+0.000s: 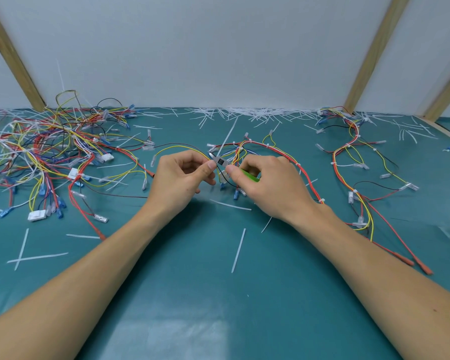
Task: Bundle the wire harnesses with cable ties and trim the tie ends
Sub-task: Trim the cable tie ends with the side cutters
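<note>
Both hands meet over the middle of the smooth teal mat (218,294). The right hand (268,185) is wrapped around a small cutter (225,163) with glossy green plastic handles, and its short metal nose points left toward the other hand. The left hand (179,178) has thumb and forefinger pinched on the thin wires of the harness (268,148), right beside the cutter's tip. A stiff white cable tie tail (226,139) sticks up and away from that spot, a flat narrow strip. Whether the blades are actually on it, I can't tell.

The harness itself loops out from the pinch in an arch of red, yellow and blue wires, curving behind the right hand and down past the wrist, with little white ties cinched along it.

Far left of the grip sits a messy tangled pile of wires (44,154) with clear sleeves and white blocky plugs. Off to the right lies another harness (353,162), neatly snaking. Cut white tie scraps (238,250) are scattered everywhere, thickest along the back wall.
</note>
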